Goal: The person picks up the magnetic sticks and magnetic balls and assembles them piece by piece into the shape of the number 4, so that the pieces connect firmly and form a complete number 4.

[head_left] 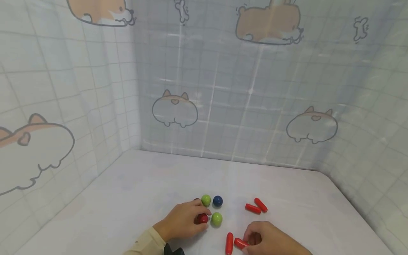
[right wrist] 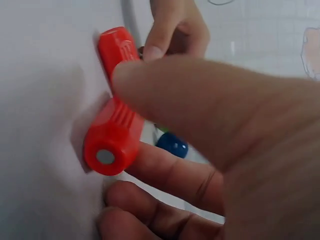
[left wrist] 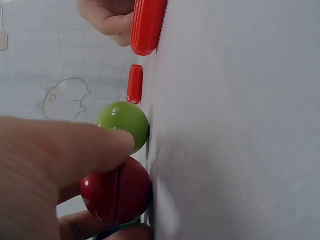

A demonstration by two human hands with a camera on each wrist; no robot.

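Observation:
My left hand [head_left: 183, 220] is curled round a glossy red ball [head_left: 202, 218] on the white table, thumb on one side and fingers on the other. A seam line runs across that ball [left wrist: 119, 192] in the left wrist view. Right beside it sits a green ball [head_left: 216, 219], close to the thumb tip. With thumb and finger my right hand [head_left: 272, 240] pinches a short red rod [head_left: 240, 243], whose end shows a silver metal disc [right wrist: 105, 156] in the right wrist view. A second red rod [head_left: 229, 243] lies just left of it.
Beyond the left hand are another green ball [head_left: 206, 200], a dark blue ball [head_left: 218, 201] and a dark ball mostly hidden by the fingers. Two more red rods [head_left: 253, 208] lie farther back on the right. Curtains [head_left: 223, 88] with dog drawings surround the table [head_left: 127, 191].

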